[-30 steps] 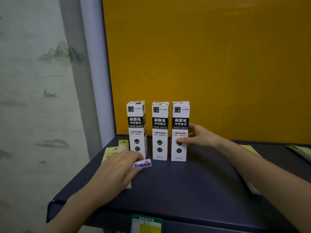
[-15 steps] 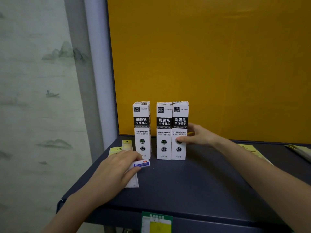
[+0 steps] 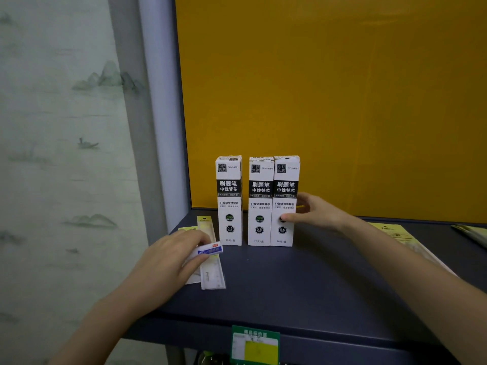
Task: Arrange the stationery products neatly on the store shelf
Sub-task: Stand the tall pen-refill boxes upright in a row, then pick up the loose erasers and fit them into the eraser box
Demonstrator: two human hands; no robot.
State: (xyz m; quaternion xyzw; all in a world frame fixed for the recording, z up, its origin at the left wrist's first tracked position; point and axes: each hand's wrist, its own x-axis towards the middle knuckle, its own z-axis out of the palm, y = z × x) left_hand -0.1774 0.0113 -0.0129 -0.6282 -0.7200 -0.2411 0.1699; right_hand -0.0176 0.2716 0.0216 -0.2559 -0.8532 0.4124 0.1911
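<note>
Three tall white refill boxes stand upright on the dark shelf. The left box stands a little apart; the middle box and the right box touch side by side. My right hand grips the right box, thumb on its front and fingers behind it. My left hand holds a small white and blue eraser just in front of the left box, above a packaged ruler lying flat on the shelf.
An orange back panel rises behind the boxes. Yellow packaged items lie flat on the shelf at the right. A green and yellow price tag hangs on the shelf's front edge. A grey post and a wall stand to the left.
My right hand has slid the right box left until it touches the middle box. My left hand stays put with the eraser.
</note>
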